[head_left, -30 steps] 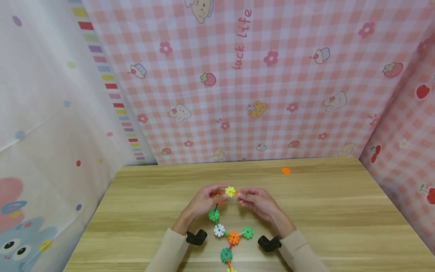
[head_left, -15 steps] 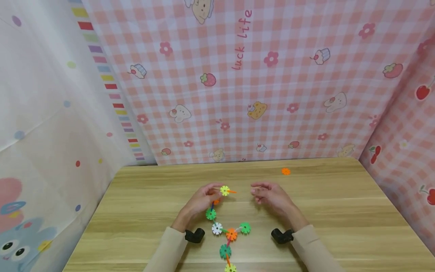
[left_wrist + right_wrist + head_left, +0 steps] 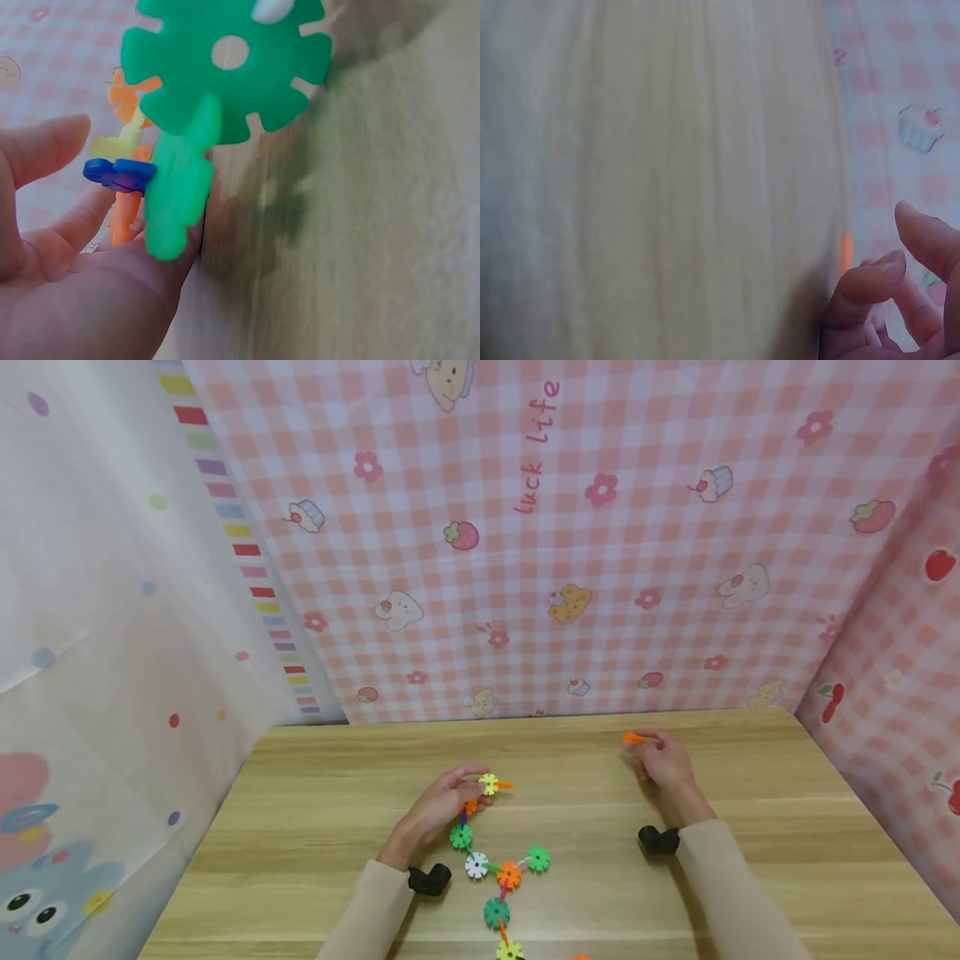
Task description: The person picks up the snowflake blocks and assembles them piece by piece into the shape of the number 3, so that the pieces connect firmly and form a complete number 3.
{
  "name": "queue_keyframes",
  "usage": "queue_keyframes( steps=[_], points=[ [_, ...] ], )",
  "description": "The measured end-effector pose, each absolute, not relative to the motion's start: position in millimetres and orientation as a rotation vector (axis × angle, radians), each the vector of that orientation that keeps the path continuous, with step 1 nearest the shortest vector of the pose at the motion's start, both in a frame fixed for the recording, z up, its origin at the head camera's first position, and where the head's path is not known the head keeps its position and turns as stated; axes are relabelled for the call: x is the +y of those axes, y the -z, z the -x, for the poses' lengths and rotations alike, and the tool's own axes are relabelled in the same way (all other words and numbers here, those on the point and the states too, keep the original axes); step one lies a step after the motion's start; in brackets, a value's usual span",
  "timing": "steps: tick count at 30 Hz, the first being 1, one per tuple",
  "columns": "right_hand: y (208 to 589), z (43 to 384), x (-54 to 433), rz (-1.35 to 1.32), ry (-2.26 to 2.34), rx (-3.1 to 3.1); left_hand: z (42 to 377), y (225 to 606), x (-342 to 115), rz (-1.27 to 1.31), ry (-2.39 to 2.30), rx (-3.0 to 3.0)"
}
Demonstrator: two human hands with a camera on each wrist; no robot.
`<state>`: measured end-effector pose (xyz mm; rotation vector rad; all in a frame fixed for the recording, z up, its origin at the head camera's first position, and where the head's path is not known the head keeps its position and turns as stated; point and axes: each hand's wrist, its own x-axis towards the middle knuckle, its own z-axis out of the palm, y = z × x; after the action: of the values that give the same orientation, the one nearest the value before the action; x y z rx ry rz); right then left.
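Note:
A chain of interlocking plastic snowflake discs lies across the table in the head view, with green (image 3: 461, 836), white (image 3: 476, 864), orange (image 3: 508, 874) and dark green (image 3: 497, 912) discs. My left hand (image 3: 440, 799) holds the chain's far end between thumb and fingers, near a yellow disc (image 3: 488, 784) with an orange disc (image 3: 506, 785) slotted in edge-on. In the left wrist view a large green disc (image 3: 225, 75) fills the top. My right hand (image 3: 667, 768) is at a loose orange disc (image 3: 633, 738) near the table's back edge. In the right wrist view its thumb and forefinger stand apart.
The wooden table (image 3: 315, 827) ends at a pink checked cloth (image 3: 570, 552) behind. A light green disc (image 3: 537, 859) forms a side branch of the chain. A yellow disc (image 3: 509, 950) and a bit of orange (image 3: 580, 957) show at the bottom edge.
My right hand let go of the orange disc on the yellow one and moved right and back to the loose orange disc. My left hand moved slightly left, still holding the chain.

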<state>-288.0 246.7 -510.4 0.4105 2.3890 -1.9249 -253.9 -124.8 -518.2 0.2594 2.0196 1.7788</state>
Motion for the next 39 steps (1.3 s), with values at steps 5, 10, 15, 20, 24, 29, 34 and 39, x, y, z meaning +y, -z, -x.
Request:
queue_keyframes(
  steps=[5,10,15,20,24,29,34,39],
  points=[
    [516,295,251,-0.517,1.978,2.325,255,519,-124,-0.25,-1.773,2.001],
    [516,299,253,-0.607,2.019,2.26,255,519,-123,-0.25,-1.754,2.011],
    [517,303,255,-0.666,2.007,2.255,254,518,-122,-0.269,-1.728,2.031],
    [518,306,251,-0.68,1.959,2.337,253,518,-122,-0.264,-1.745,2.022],
    [518,306,250,-0.705,1.933,2.37,253,518,-122,-0.245,-1.749,2.024],
    [516,305,248,-0.734,1.954,2.354,251,519,-122,-0.244,-1.749,2.041],
    [515,304,246,-0.745,1.96,2.354,251,520,-123,-0.241,-1.749,2.038],
    [516,302,245,-0.735,1.952,2.377,251,520,-122,-0.227,-1.749,2.046]
  ],
)
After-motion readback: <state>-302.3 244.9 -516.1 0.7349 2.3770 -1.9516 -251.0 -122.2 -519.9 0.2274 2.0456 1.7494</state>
